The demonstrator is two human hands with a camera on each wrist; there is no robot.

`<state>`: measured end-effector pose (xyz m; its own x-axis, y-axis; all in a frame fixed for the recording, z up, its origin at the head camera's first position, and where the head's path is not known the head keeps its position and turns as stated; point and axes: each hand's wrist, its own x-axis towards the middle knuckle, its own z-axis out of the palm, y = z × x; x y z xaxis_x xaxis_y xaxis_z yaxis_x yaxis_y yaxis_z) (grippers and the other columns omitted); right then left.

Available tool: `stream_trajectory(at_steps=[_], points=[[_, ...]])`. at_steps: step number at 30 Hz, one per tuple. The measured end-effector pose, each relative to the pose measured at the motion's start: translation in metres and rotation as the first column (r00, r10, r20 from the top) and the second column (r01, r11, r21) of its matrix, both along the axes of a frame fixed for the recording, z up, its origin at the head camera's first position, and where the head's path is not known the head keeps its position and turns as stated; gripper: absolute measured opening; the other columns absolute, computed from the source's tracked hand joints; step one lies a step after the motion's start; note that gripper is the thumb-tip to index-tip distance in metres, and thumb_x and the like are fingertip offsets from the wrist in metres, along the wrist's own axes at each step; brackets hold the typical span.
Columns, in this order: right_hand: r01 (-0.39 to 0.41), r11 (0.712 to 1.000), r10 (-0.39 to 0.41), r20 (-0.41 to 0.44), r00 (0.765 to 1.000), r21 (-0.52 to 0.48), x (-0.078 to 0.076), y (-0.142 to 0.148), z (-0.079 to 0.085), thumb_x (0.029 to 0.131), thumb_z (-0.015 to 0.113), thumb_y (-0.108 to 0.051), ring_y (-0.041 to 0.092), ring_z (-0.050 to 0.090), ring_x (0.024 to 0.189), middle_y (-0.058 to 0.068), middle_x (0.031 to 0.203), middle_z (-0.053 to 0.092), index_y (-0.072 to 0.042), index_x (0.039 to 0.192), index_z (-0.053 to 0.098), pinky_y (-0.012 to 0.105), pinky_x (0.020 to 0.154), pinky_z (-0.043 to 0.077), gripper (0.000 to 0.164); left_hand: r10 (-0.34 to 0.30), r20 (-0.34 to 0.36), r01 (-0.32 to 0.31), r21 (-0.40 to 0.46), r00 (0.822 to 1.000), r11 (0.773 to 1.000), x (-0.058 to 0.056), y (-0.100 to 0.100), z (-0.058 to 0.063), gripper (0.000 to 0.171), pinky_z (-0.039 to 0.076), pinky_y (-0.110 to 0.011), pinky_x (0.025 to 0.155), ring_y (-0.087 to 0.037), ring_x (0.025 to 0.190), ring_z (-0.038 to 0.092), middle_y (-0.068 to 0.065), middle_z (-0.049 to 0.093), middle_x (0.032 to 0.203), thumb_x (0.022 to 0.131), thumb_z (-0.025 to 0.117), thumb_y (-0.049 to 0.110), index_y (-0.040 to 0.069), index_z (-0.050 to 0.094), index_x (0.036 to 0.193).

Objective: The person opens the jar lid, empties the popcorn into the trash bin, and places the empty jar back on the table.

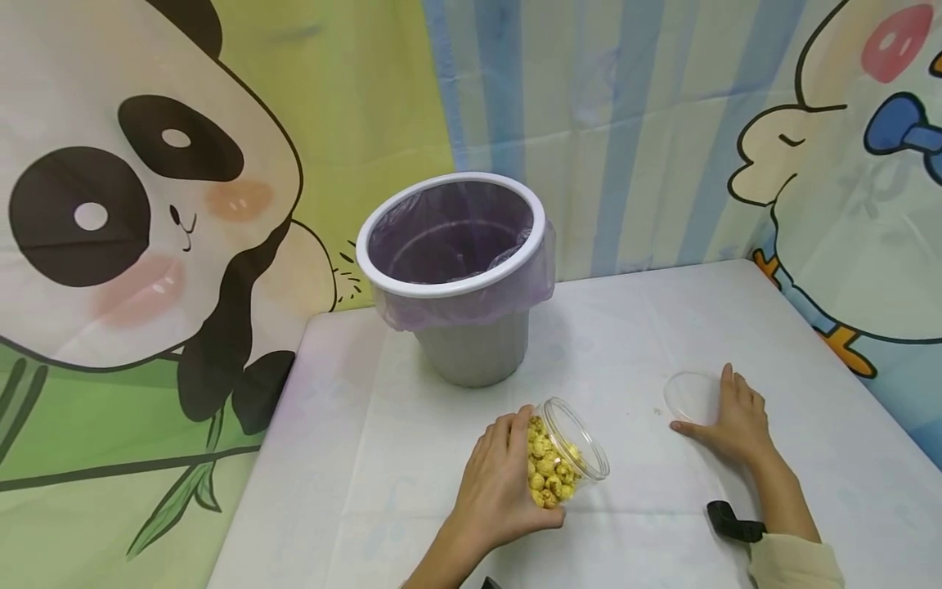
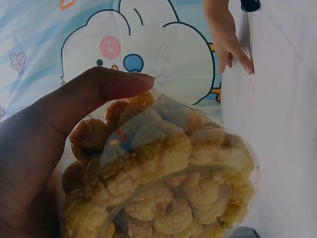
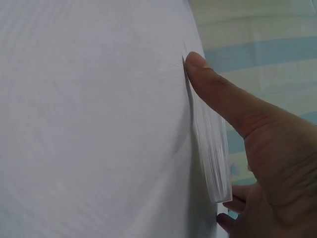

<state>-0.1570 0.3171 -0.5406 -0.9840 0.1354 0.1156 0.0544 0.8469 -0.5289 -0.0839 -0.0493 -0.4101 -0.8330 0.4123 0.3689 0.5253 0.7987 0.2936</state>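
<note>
My left hand (image 1: 500,483) grips a clear plastic jar (image 1: 572,438) of yellow popcorn (image 1: 548,466) around its side. Held tilted, the jar points its uncovered mouth to the right; the left wrist view shows its round base and the thumb (image 2: 106,87) along its wall. Over on the right side of the table, my right hand (image 1: 736,421) is low at a clear round lid (image 1: 688,397). Its thumb and fingers span the lid's rim from two sides. Seen edge-on in the right wrist view, the lid (image 3: 214,158) is close against the white tabletop.
A grey trash bin (image 1: 471,352) with a white rim and a thin purple liner (image 1: 471,307) stands at the back of the white table (image 1: 618,327). Cartoon-printed cloth (image 1: 559,123) hangs behind and around the table. Tiny crumbs (image 1: 657,411) lie left of the lid.
</note>
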Motion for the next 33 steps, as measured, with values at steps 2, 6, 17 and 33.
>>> stream_trajectory(at_steps=[2, 6, 17, 33], points=[[0.003, 1.0, -0.003, 0.006, 1.0, -0.027, 0.002, -0.003, 0.005, 0.06, 0.082, -0.043, 0.059, 0.001, 0.125, 0.042, 0.139, 0.001, 0.01, 0.142, -0.006, 0.071, 0.093, 0.01, 0.132, 0.001, 0.007, -0.001, 0.002, 1.0, 1.0, 0.0, 0.0, 0.0, 0.113, 0.046, -0.032, 0.083, -0.018, 0.096, 0.051, -0.006, 0.049, 0.112, 0.041, 0.08, 0.048, 0.007, 0.033, 0.136], [-0.022, 0.998, 0.02, -0.051, 0.999, -0.057, 0.003, -0.014, 0.026, 0.066, 0.081, -0.034, 0.056, -0.004, 0.128, 0.041, 0.14, -0.001, 0.013, 0.141, 0.0, 0.071, 0.094, 0.008, 0.12, 0.002, 0.017, -0.002, 0.003, 1.0, 1.0, 0.002, -0.001, -0.001, 0.113, 0.046, -0.032, 0.084, -0.018, 0.097, 0.052, -0.006, 0.049, 0.113, 0.041, 0.08, 0.048, 0.008, 0.033, 0.136], [-0.359, 0.912, 0.322, -0.194, 0.927, -0.201, -0.055, -0.072, 0.133, 0.086, 0.063, -0.036, 0.044, 0.015, 0.133, 0.021, 0.148, 0.02, -0.007, 0.146, 0.023, 0.068, 0.095, 0.018, 0.078, -0.004, 0.009, 0.004, 0.017, 1.0, 1.0, 0.007, -0.002, -0.002, 0.114, 0.046, -0.033, 0.084, -0.018, 0.098, 0.052, -0.006, 0.049, 0.113, 0.041, 0.08, 0.049, 0.008, 0.033, 0.136], [-0.557, 0.823, 0.479, -0.393, 0.785, -0.109, -0.123, -0.163, 0.239, 0.085, 0.059, -0.048, 0.022, 0.02, 0.136, 0.002, 0.149, 0.027, -0.015, 0.144, 0.034, 0.055, 0.104, 0.02, 0.072, -0.006, -0.03, 0.007, 0.011, 1.0, 1.0, 0.012, 0.0, 0.0, 0.112, 0.046, -0.034, 0.083, -0.019, 0.098, 0.052, -0.005, 0.05, 0.112, 0.041, 0.08, 0.049, 0.006, 0.036, 0.134]])
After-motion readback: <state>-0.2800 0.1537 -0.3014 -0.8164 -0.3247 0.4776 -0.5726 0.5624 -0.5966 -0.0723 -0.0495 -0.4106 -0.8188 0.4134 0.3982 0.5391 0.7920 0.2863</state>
